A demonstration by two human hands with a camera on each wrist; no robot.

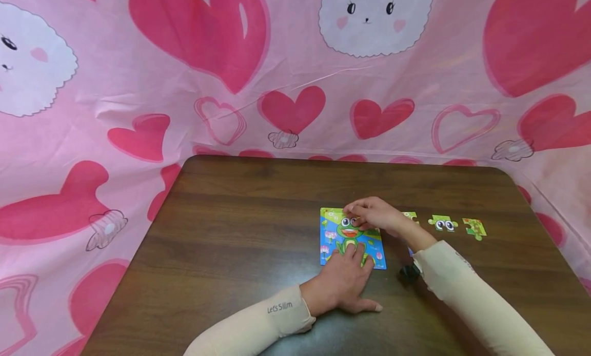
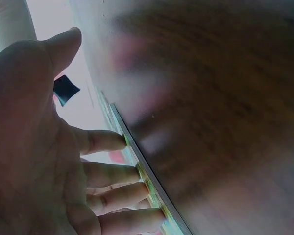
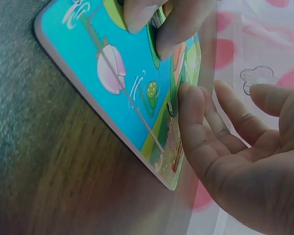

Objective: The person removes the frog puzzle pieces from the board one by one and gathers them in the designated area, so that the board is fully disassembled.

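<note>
A square frog picture puzzle (image 1: 329,251) lies flat on the table, with a green frog, pink flowers and a blue ground. My left hand (image 1: 343,279) rests spread on its lower edge; in the left wrist view the fingertips (image 2: 154,215) touch the board's rim. Over the puzzle's upper right part is my right hand (image 1: 376,215), its fingers loosely bent. From the right wrist, one fingertip (image 3: 188,95) meets the picture near the frog's head, and no piece is visible in that hand. Part of the frog's face is hidden behind the fingers.
To the right lie loose jigsaw pieces: one with two eyes (image 1: 444,224), a green and orange one (image 1: 474,230) and another (image 1: 410,216) partly behind the right forearm. The brown table (image 1: 240,217) meets a pink heart-patterned cloth (image 1: 295,53) at the back.
</note>
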